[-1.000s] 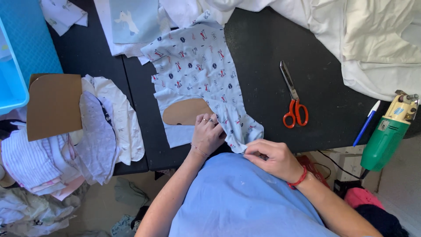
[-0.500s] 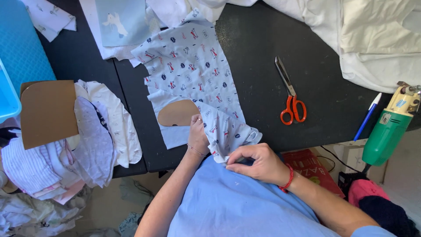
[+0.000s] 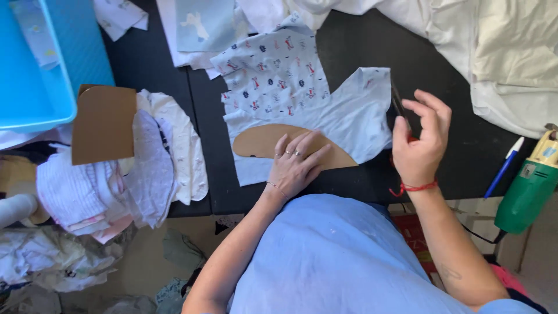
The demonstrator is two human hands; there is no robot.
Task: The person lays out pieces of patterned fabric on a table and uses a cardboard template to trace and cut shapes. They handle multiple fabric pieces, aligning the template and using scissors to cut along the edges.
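Observation:
A pale blue printed fabric piece (image 3: 273, 75) lies spread on the black table (image 3: 349, 46), with its plain underside turned out toward the right. On it rests a curved brown cardboard template (image 3: 256, 141). My left hand (image 3: 296, 163) lies flat on the template's right half, fingers spread. To the right, my right hand (image 3: 421, 145) is curled around the scissors (image 3: 397, 102). Only their dark blades show above my fingers, and the red handles are mostly hidden in my palm.
A blue plastic bin (image 3: 35, 87) sits at the far left, next to a brown cardboard sheet (image 3: 104, 125) on a pile of baby clothes (image 3: 157, 157). White cloth (image 3: 511, 52) covers the back right. A blue pen (image 3: 504, 167) and a green electric cutter (image 3: 529, 189) lie at the right edge.
The folded fabric corner has been opened out to the right, uncovering the whole template. My left hand now presses on the template. My right hand moved from the table edge to the scissors.

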